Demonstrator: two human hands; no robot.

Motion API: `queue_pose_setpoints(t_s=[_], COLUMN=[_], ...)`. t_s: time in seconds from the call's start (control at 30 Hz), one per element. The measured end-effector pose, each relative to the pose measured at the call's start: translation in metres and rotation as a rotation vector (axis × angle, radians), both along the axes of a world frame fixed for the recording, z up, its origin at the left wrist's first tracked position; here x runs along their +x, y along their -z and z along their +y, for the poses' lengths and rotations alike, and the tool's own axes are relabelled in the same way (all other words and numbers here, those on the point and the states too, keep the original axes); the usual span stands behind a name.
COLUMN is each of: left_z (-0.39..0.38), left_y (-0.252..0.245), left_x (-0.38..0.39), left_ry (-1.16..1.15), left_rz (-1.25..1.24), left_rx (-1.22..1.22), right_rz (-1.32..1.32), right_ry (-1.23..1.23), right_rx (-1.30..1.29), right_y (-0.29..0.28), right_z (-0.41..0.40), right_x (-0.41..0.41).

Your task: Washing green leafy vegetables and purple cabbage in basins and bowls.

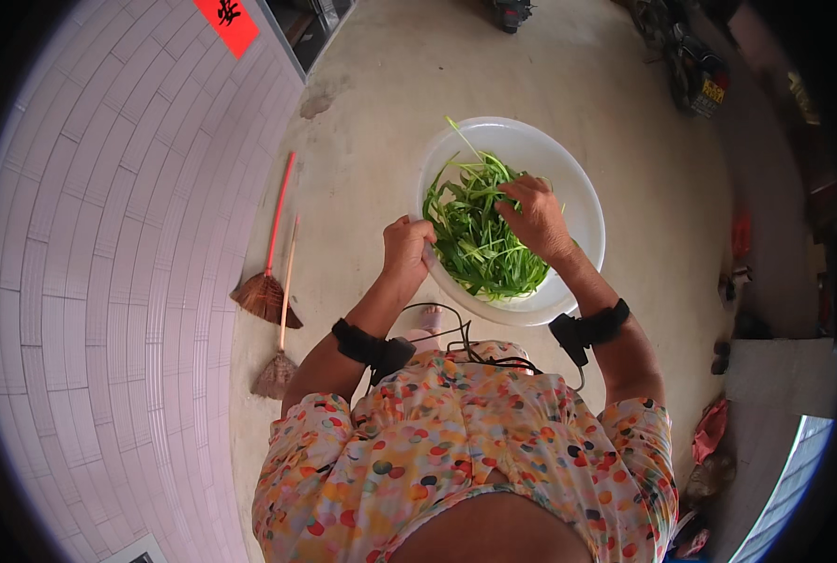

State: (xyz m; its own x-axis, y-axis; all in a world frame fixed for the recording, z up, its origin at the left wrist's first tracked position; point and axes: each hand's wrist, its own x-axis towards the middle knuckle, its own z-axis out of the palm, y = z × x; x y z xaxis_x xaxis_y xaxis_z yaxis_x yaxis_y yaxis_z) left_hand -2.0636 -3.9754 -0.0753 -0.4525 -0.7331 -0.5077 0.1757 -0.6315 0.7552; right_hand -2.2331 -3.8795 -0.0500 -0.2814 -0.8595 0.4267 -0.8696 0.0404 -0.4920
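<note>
A wide white plastic basin, apparently tilted, is in front of me at the middle of the view. Long, thin leafy green vegetables are heaped in it, mostly on its left side. One pale stem reaches past the far rim. My left hand grips the basin's left rim with its fingers curled round the edge. Over the right part of the heap is my right hand, its thumb and forefinger apart at the leaves. Whether leaves are caught between its other fingers is hidden. Each forearm wears a black strap with a cable.
Two brooms, one with a red handle and one with a wooden handle, lie by the tiled wall on my left. Motorbikes stand far right and at the top. A grey slab and bags line the right side.
</note>
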Motion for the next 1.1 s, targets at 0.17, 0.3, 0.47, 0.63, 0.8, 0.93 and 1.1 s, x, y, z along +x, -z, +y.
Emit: queue_pose_setpoints(t_s=[0.17, 0.3, 0.47, 0.63, 0.8, 0.93, 1.1], left_z=[-0.058, -0.105, -0.168, -0.233, -0.292, -0.346, -0.427], left_y=[-0.009, -0.002, 0.013, 0.002, 0.0, -0.006, 0.01], left_x=[-0.043, -0.081, -0.113, -0.153, -0.187, -0.208, -0.239], left_ry=[-0.027, -0.124, -0.153, -0.175, -0.272, -0.344, -0.343], left_rz=[-0.007, 0.03, -0.024, -0.093, -0.117, -0.068, -0.05], left_rx=[0.007, -0.027, -0.018, -0.036, -0.045, -0.065, -0.053], right_rz=[-0.039, 0.07, -0.135, -0.379, -0.478, -0.485, -0.602], right_ry=[-0.245, -0.17, -0.074, -0.008, -0.093, -0.12, -0.141], right_rx=[0.212, 0.232, 0.261, 0.273, 0.217, 0.201, 0.139], right_y=[-0.004, 0.029, 0.034, 0.024, 0.019, 0.019, 0.018], right_z=[-0.059, -0.116, -0.187, -0.265, -0.329, -0.381, -0.452], right_x=[0.005, -0.03, -0.09, -0.166, -0.215, -0.245, -0.279])
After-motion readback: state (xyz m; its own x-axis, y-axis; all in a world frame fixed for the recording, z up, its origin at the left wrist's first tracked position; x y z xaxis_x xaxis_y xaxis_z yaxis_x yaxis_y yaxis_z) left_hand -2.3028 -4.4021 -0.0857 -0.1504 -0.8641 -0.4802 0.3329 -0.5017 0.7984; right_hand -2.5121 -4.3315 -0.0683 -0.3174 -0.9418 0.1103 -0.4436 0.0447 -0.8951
